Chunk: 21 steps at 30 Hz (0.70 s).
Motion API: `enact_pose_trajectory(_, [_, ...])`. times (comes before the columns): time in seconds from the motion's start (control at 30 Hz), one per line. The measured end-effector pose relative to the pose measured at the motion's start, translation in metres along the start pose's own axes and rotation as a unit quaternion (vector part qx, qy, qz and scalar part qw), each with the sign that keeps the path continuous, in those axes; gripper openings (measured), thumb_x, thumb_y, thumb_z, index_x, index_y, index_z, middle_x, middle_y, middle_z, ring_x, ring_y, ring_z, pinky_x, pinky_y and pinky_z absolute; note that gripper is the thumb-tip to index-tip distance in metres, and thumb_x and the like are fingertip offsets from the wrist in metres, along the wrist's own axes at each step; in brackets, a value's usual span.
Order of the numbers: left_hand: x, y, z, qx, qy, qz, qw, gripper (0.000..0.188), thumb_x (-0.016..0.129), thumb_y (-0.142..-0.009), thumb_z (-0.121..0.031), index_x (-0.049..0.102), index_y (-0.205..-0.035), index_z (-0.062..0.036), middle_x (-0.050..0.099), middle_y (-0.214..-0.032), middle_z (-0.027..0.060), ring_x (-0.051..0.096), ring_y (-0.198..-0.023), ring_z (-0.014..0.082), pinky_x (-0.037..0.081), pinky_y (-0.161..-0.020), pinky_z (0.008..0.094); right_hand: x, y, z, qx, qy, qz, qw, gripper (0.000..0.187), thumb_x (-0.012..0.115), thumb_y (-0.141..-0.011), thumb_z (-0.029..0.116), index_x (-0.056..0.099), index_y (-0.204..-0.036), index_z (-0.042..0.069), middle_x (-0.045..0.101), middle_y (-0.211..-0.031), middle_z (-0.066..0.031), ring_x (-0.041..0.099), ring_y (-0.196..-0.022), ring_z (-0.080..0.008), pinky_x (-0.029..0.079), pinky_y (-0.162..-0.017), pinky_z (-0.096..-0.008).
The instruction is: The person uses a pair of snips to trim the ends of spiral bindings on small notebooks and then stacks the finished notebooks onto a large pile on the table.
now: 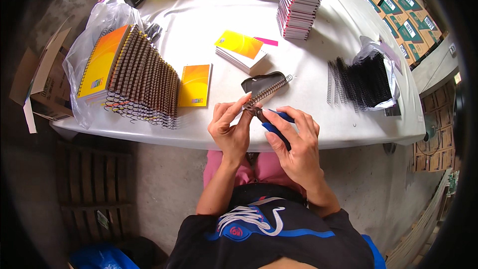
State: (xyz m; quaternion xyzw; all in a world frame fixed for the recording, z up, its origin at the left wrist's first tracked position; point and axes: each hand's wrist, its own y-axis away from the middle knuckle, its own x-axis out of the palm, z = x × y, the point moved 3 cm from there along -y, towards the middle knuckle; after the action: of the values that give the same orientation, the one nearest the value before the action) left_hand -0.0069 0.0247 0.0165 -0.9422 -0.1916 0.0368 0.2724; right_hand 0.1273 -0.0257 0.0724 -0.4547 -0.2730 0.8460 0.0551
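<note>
A dark spiral binding coil (271,90) slants up and away to the right from my fingers. My left hand (230,127) pinches its near end. Closed around blue-handled pliers (277,132), my right hand (298,144) keeps their dark jaws at that same end of the coil. Whether the jaws touch the wire is too small to tell. A flat black curved piece (259,82) lies on the table under the coil. Beyond it sits a small stack of white pages with a yellow-orange cover (240,44). Left of my hands lies a yellow-orange notebook (195,85).
A leaning row of coil-bound notebooks (142,72) stands at the left of the white table (224,137), by a clear plastic bag (79,65). Black coils (366,80) lie bundled at the right. Tall notebook stacks (301,2) stand at the back. A pink strip (266,42) lies mid-table.
</note>
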Motion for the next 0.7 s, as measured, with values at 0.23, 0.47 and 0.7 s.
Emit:
enact_pose_trajectory(0.23, [-0.001,0.004,0.001,0.056,-0.013,-0.009,0.998,0.040,0.072,-0.062,0.006,0.070,-0.099,-0.0076,0.067,-0.074,0.0021,0.052,-0.068,0.0127,0.038,-0.064,0.0241,0.005,0.003,-0.012,0.152,-0.296,0.153,0.930,0.036,0.055,-0.090,0.033,0.058,-0.119,0.013,0.058,-0.098,-0.0054,0.057,-0.083,-0.0176,0.044,-0.067,-0.0309])
enact_pose_trajectory(0.47, [0.003,0.005,-0.005,0.113,-0.049,-0.024,0.992,0.033,0.070,-0.070,0.009,0.067,-0.101,-0.0013,0.061,-0.078,0.0046,0.054,-0.072,0.0116,0.044,-0.068,0.0245,0.028,0.021,-0.020,0.270,-0.635,0.217,0.690,0.039,0.045,-0.096,0.029,0.048,-0.126,0.003,0.057,-0.099,-0.0055,0.057,-0.083,-0.0118,0.048,-0.067,-0.0268])
enact_pose_trajectory(0.7, [-0.011,-0.011,0.019,-0.185,0.198,-0.107,0.957,0.034,0.062,-0.088,-0.011,0.052,-0.119,-0.0013,0.059,-0.091,0.0018,0.056,-0.080,0.0064,0.046,-0.072,0.0220,0.015,0.032,-0.081,0.103,0.032,0.027,0.994,0.036,0.049,-0.091,0.028,0.053,-0.123,0.011,0.053,-0.108,-0.0142,0.050,-0.101,-0.0303,0.036,-0.090,-0.0416])
